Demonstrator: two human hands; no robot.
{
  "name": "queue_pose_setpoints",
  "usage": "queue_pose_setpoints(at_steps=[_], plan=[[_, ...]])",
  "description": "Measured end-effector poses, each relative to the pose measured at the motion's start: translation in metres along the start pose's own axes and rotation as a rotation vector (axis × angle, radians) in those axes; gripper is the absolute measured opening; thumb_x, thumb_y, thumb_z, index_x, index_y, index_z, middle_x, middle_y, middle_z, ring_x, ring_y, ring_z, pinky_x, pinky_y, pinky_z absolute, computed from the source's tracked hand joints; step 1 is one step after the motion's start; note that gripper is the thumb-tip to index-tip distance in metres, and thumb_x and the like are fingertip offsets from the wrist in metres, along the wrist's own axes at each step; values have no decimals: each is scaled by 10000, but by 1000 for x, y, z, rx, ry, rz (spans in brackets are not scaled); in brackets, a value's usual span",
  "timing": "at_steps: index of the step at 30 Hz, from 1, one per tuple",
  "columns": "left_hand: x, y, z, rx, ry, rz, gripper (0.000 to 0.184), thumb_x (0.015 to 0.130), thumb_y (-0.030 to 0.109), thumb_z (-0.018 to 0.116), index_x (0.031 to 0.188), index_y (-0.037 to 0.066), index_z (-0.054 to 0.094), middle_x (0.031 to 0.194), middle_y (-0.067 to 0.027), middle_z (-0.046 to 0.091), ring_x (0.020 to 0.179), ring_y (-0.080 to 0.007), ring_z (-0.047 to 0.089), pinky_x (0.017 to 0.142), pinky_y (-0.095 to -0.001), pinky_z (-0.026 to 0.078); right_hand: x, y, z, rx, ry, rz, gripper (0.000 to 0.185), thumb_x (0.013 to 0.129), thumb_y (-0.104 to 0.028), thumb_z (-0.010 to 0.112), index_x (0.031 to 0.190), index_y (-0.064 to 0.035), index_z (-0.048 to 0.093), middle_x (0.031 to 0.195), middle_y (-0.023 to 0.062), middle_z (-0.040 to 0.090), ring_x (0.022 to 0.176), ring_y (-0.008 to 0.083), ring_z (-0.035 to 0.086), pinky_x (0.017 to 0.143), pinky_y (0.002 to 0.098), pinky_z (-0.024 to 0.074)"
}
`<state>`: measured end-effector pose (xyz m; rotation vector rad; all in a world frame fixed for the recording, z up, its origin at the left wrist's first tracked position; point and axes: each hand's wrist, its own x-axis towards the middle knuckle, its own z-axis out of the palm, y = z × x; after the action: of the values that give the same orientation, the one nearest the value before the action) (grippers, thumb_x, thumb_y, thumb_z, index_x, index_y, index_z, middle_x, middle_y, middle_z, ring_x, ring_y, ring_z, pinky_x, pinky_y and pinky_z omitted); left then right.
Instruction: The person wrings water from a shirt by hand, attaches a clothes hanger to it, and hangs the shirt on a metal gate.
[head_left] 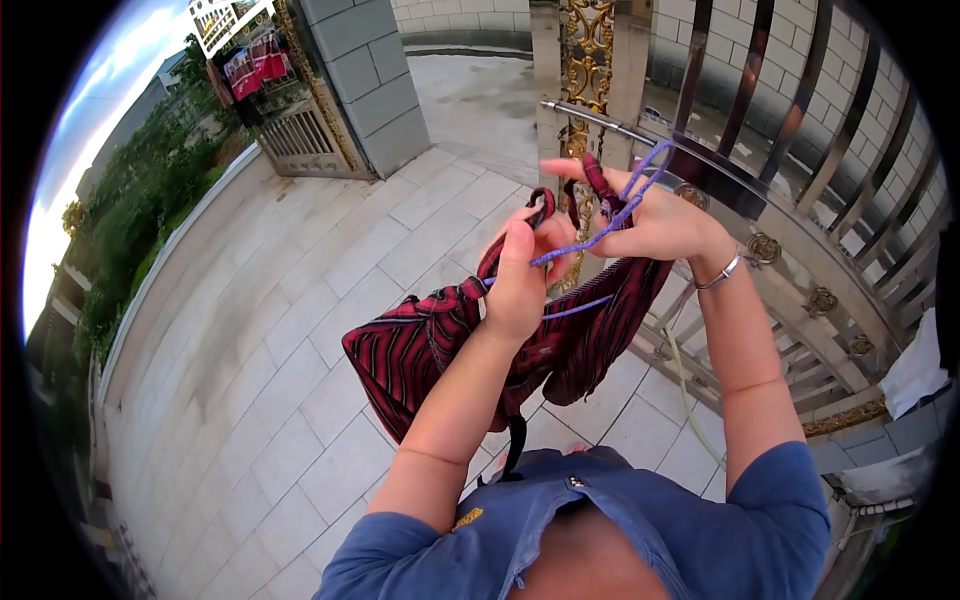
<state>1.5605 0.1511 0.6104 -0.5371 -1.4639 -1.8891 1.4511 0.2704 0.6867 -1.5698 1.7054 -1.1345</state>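
Observation:
A red-and-black striped cloth (420,335) hangs from both hands in front of my chest. My left hand (525,265) is closed on a bunched edge of it, which forms a small loop above the fingers. Higher and to the right, my right hand (655,215) is closed around another twisted strip of the cloth, and its index finger points left. A purple cord (605,232) runs between the two hands and loops over the right one. Another length of purple cord (577,310) crosses below them against the cloth. A silver bracelet circles the right wrist.
A metal gate (765,245) with bars and a latch rod (600,118) stands close on the right. Grey pillar (365,80) and open gate leaf (305,140) stand at upper left. A pale green hose (683,380) lies on the tiled floor (260,370).

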Motion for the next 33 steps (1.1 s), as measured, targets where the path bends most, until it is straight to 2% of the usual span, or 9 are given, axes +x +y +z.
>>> queue_pose_setpoints(at_steps=[8, 18, 20, 22, 24, 26, 28, 30, 33], plan=[[-14, 17, 1, -138, 154, -400, 338, 869, 340, 328, 674, 65, 350, 594, -43, 381, 457, -125, 352, 385, -230, 259, 15, 25, 4, 46, -134, -43, 291, 688, -61, 628, 948, -4, 512, 790, -34, 517, 730, 32, 448, 645, 187, 383], [-33, 24, -5, -414, 82, -402, 441, 862, 445, 354, 873, 19, 469, 673, -67, 475, 551, -150, 472, 453, -244, 372, 26, 19, 18, 177, 130, -157, 198, 740, -37, 580, 919, 28, 524, 831, 4, 541, 787, 55, 486, 710, 211, 417], [-50, 56, -10, -111, -249, -576, 304, 798, 194, 571, 1008, -4, 476, 850, -104, 528, 671, -138, 518, 539, -243, 421, 26, 18, 14, 136, 150, -179, 190, 738, -26, 569, 912, 35, 523, 822, 24, 556, 772, 73, 510, 701, 219, 429], [-53, 65, -24, 486, -252, -27, 214, 775, 45, 575, 972, 4, 500, 881, -70, 533, 750, -101, 535, 603, -211, 433, 25, 20, 10, 85, 119, -218, 181, 733, -18, 560, 902, 36, 522, 792, 29, 562, 731, 79, 521, 682, 221, 433], [-26, 81, -18, 786, 270, 111, 198, 800, 118, 563, 943, -13, 523, 843, -74, 556, 745, -101, 541, 648, -206, 429, 24, 12, 12, 90, 140, -157, 164, 719, -2, 544, 878, 35, 528, 759, 33, 566, 709, 85, 532, 659, 223, 437], [-2, 74, -41, 1118, 151, -29, 286, 848, 234, 494, 968, -25, 509, 783, -73, 567, 733, -103, 534, 647, -192, 418, 25, 8, 13, 77, 77, -135, 155, 706, 9, 533, 857, 42, 531, 745, 34, 570, 721, 84, 541, 648, 218, 437], [13, 67, -48, 840, 57, -305, 392, 876, 343, 418, 889, -32, 532, 673, -73, 559, 634, -107, 528, 574, -188, 415, 26, 14, 16, 65, 96, -186, 142, 704, 8, 539, 840, 47, 530, 734, 35, 568, 710, 85, 538, 638, 220, 437], [23, 67, -55, 247, -420, -955, 336, 881, 289, 433, 797, -14, 551, 638, -62, 540, 500, -90, 462, 533, -222, 420, 24, 21, 14, 73, 107, -161, 141, 701, 11, 543, 837, 46, 527, 736, 32, 562, 706, 84, 526, 634, 224, 435], [17, 50, -51, 93, -213, -936, 326, 862, 294, 471, 735, 4, 549, 515, -14, 465, 390, -68, 367, 395, -209, 333, 21, 31, 11, 42, 144, -176, 155, 686, -3, 565, 831, 40, 528, 743, 26, 561, 705, 72, 505, 635, 224, 429]])
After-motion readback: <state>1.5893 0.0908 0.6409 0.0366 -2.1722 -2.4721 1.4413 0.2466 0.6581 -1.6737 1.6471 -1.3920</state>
